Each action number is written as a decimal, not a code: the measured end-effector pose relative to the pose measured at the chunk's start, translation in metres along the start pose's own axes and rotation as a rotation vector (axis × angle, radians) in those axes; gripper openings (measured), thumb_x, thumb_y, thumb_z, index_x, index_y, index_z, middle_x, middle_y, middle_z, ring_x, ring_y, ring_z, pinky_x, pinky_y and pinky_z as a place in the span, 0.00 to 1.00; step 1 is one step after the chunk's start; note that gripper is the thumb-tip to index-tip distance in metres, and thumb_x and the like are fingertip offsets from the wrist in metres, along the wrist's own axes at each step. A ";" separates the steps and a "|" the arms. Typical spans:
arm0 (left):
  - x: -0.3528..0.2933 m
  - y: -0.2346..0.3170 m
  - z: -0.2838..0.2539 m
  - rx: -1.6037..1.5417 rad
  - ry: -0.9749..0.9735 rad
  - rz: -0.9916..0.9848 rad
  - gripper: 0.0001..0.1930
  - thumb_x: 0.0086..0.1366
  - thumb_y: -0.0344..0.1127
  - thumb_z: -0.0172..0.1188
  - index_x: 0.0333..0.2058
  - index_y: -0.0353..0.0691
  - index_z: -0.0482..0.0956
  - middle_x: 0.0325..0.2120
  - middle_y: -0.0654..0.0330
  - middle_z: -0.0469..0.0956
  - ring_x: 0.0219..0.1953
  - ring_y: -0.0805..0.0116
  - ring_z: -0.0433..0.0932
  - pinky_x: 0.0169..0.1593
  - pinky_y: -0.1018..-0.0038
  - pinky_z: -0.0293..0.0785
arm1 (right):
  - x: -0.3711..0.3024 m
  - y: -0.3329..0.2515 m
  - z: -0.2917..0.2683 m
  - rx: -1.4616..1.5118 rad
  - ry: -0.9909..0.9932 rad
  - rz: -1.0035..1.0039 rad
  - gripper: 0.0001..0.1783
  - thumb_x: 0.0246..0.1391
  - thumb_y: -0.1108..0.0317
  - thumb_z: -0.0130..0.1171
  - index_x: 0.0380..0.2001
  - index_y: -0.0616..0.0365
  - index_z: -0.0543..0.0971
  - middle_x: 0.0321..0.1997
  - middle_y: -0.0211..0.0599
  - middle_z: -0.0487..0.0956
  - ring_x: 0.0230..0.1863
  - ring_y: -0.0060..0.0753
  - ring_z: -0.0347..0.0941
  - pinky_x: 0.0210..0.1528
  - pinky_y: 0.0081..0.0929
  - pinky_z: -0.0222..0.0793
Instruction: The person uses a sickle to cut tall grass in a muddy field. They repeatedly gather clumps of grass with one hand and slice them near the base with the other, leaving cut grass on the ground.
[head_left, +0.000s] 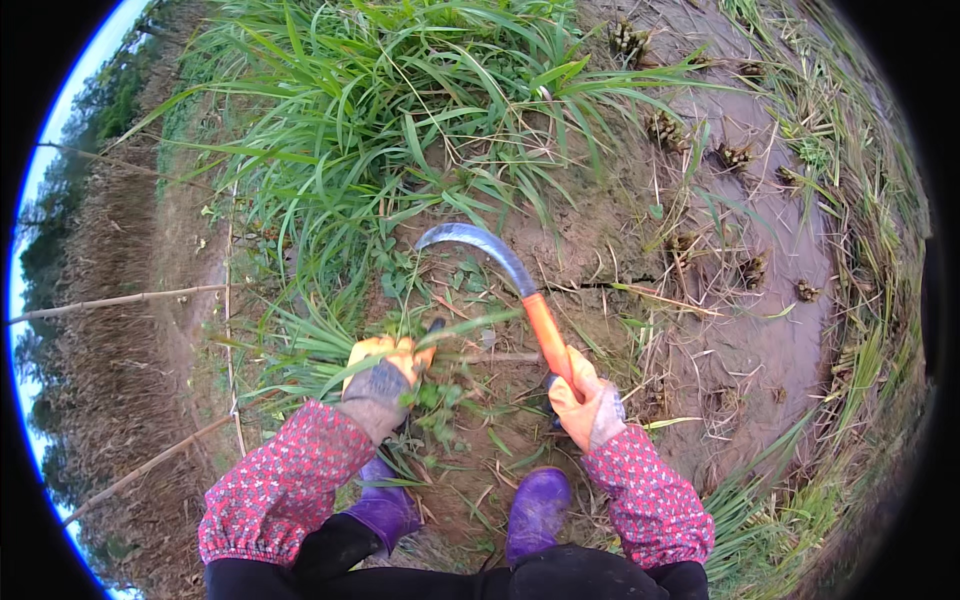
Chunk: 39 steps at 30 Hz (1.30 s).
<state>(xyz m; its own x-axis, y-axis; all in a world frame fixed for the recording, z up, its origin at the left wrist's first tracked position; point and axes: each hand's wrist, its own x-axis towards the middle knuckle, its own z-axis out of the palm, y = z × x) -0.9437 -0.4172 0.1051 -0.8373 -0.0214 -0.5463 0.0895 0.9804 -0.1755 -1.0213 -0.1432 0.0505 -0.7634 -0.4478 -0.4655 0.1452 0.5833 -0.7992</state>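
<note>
My right hand [583, 402], in an orange and grey glove, is wrapped round the orange handle of a sickle [522, 282]. The curved steel blade points up and left, over bare soil beside the standing grass. My left hand [384, 376], gloved the same way, is closed on a bunch of green grass [322, 345]. Long blades stick out of the fist to the left, and one blurred blade reaches right toward the sickle. Leafy weeds [436, 398] hang beside this hand; whether they are in its grip is unclear.
Tall grass [340, 110] grows thickly ahead. Wet mud with cut stubble [735, 157] lies to the right, bordered by flattened stalks [850, 370]. At left are thin poles [120, 302] and dry brown growth. My purple boots [538, 512] stand on the soil below my hands.
</note>
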 end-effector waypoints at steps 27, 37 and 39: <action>0.155 -0.024 -0.022 0.034 0.427 -0.209 0.09 0.60 0.43 0.54 0.32 0.46 0.76 0.31 0.61 0.77 0.34 0.64 0.74 0.40 0.68 0.67 | 0.062 -0.015 0.027 0.371 0.263 -0.171 0.28 0.55 0.65 0.52 0.58 0.63 0.62 0.35 0.37 0.76 0.33 0.22 0.71 0.36 0.24 0.69; 0.194 -0.056 -0.078 0.321 -0.043 -0.161 0.11 0.61 0.34 0.52 0.40 0.51 0.80 0.37 0.64 0.80 0.44 0.69 0.78 0.44 0.72 0.73 | 0.064 -0.033 0.005 0.129 0.030 0.081 0.29 0.53 0.63 0.52 0.58 0.61 0.63 0.34 0.51 0.76 0.33 0.40 0.76 0.38 0.31 0.70; 0.188 -0.057 -0.069 0.269 -0.033 -0.194 0.11 0.62 0.35 0.49 0.38 0.50 0.81 0.34 0.63 0.81 0.41 0.69 0.79 0.42 0.74 0.73 | 0.044 -0.020 0.012 0.089 0.106 0.071 0.30 0.53 0.62 0.52 0.58 0.61 0.63 0.33 0.52 0.77 0.34 0.43 0.77 0.39 0.31 0.70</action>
<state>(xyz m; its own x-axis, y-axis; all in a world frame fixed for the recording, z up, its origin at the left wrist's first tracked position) -1.1439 -0.4640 0.0693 -0.8351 -0.2137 -0.5069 0.0727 0.8705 -0.4867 -1.0501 -0.1823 0.0413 -0.8108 -0.3303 -0.4832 0.2529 0.5468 -0.7981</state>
